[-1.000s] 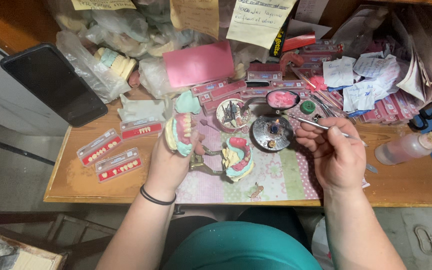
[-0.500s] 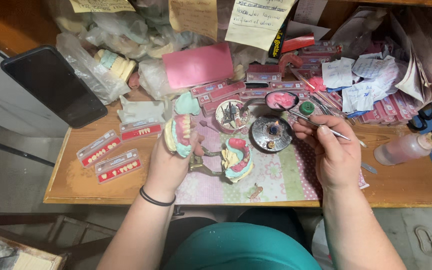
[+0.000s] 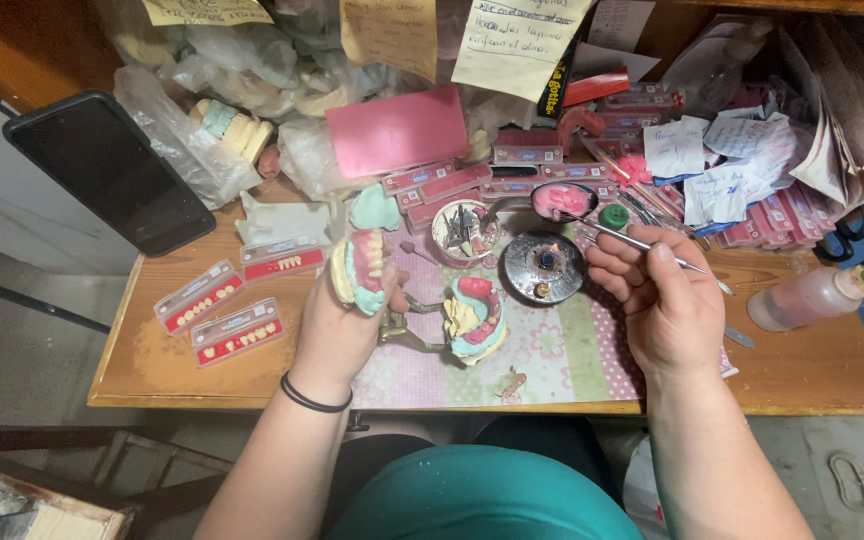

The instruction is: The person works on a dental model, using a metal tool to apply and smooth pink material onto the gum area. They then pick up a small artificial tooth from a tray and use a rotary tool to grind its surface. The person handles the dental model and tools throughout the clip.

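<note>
Lifting, seemingly, metal tool off burner.

A pale-green plaster dental cast with pink gum and cream teeth sat left of centre. Mid-frame, a patchwork cloth mat of pink dots and green checks covered the honey-brown wooden table. A plain pink rectangular sheet stood above centre, a glossy black phone at upper left, and red flat tooth cards with cream teeth at left.
</note>
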